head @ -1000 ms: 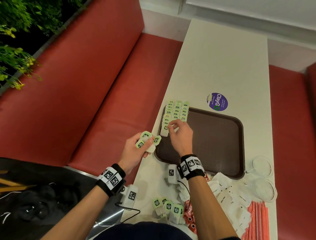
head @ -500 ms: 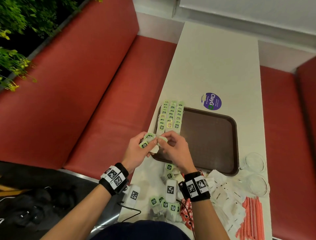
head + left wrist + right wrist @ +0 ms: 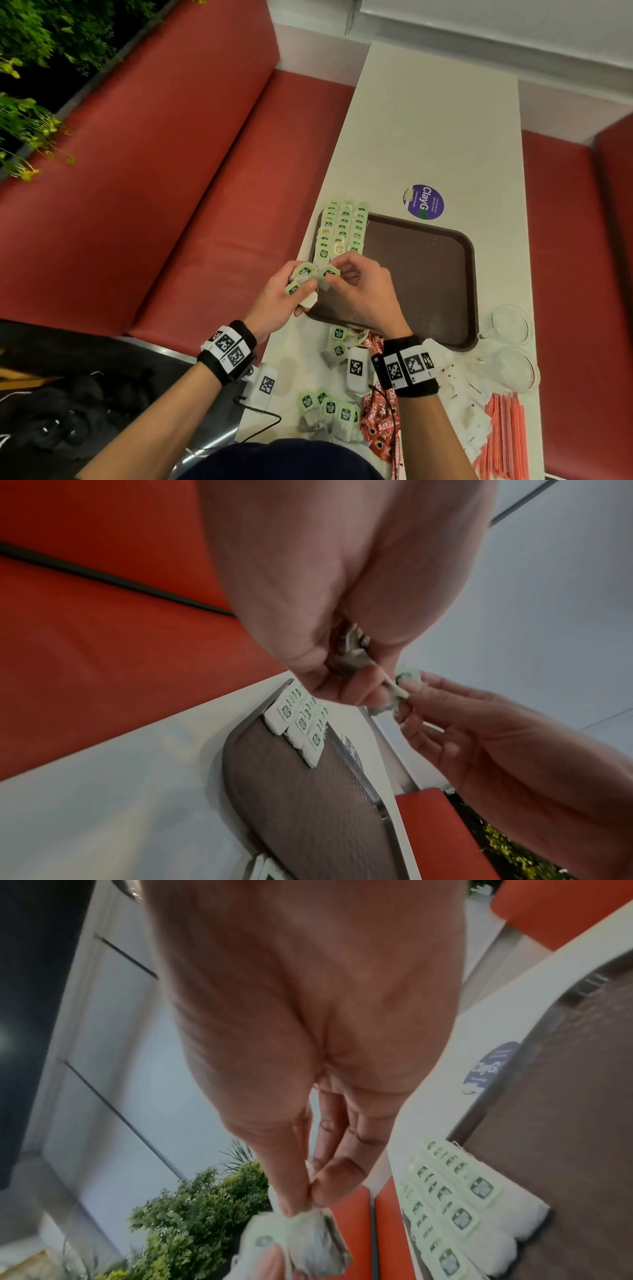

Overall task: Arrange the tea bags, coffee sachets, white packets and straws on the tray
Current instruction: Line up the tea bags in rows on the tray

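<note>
A brown tray [image 3: 428,274] lies on the white table, with three rows of green-tagged tea bags [image 3: 342,229] at its far left end. Just off the tray's near left corner my left hand [image 3: 303,281] grips a small bunch of tea bags [image 3: 304,272]. My right hand [image 3: 334,275] pinches one tea bag [image 3: 328,273] of that bunch. The right wrist view shows thumb and forefinger [image 3: 304,1196] closed on the bag [image 3: 308,1240]. Near me lie loose tea bags [image 3: 329,407], red coffee sachets [image 3: 380,421], white packets [image 3: 469,411] and pink straws [image 3: 503,438].
Two glass cups [image 3: 510,322] stand right of the tray's near corner. A purple round sticker [image 3: 423,202] is on the table beyond the tray. Red benches [image 3: 171,171] flank the table. A white tagged device with a black cable [image 3: 265,383] sits at the table's near left edge.
My right hand has left the tea bag rows on the tray and come back to my left hand, where it now pinches a bag from the bunch.
</note>
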`<state>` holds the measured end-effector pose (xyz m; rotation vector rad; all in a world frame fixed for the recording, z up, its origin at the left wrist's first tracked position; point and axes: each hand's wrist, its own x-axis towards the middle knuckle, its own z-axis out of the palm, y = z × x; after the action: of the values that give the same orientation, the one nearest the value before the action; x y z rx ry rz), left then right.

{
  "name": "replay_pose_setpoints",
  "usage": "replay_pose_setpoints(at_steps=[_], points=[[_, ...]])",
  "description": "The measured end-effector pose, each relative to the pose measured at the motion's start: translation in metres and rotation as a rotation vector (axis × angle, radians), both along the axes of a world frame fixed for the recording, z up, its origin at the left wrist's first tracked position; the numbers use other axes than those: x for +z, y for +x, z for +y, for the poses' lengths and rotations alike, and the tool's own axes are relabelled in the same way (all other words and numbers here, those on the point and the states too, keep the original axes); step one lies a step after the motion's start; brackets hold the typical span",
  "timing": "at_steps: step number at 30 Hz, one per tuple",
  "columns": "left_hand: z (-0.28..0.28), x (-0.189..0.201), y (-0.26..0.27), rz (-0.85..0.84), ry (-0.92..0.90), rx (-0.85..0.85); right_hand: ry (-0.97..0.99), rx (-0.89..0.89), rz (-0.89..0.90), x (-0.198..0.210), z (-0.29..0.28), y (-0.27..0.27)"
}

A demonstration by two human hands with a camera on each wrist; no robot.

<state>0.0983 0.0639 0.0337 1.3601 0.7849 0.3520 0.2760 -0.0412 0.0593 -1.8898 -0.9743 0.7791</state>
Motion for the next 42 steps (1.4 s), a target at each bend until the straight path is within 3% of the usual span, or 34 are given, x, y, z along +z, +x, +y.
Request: replay_pose_setpoints(at_steps=[3, 8, 11, 15, 24, 42], points=[[-0.002, 0.000, 0.004, 0.017, 0.048, -0.083, 0.039, 0.003, 0.034, 0.005, 0.002, 0.001], [-0.002, 0.000, 0.008, 0.000, 0.041, -0.030, 0.030, -0.040, 0.105, -0.002, -0.002, 0.002], [-0.003, -0.001, 0.007, 0.003, 0.028, 0.006, 0.025, -0.205, 0.137, -0.013, -0.003, 0.008], [-0.002, -0.005, 0.000, -0.003, 0.009, 0.040, -0.017, -0.407, 0.017, -0.042, 0.004, 0.031], [0.000, -0.003, -0.009, -0.021, -0.042, 0.085, -0.254, -0.133, -0.111, -0.084, 0.044, 0.046], [0.001, 0.005, -0.007, -0.060, -0.115, 0.117, -0.319, -0.211, -0.313, -0.083, 0.059, 0.030]])
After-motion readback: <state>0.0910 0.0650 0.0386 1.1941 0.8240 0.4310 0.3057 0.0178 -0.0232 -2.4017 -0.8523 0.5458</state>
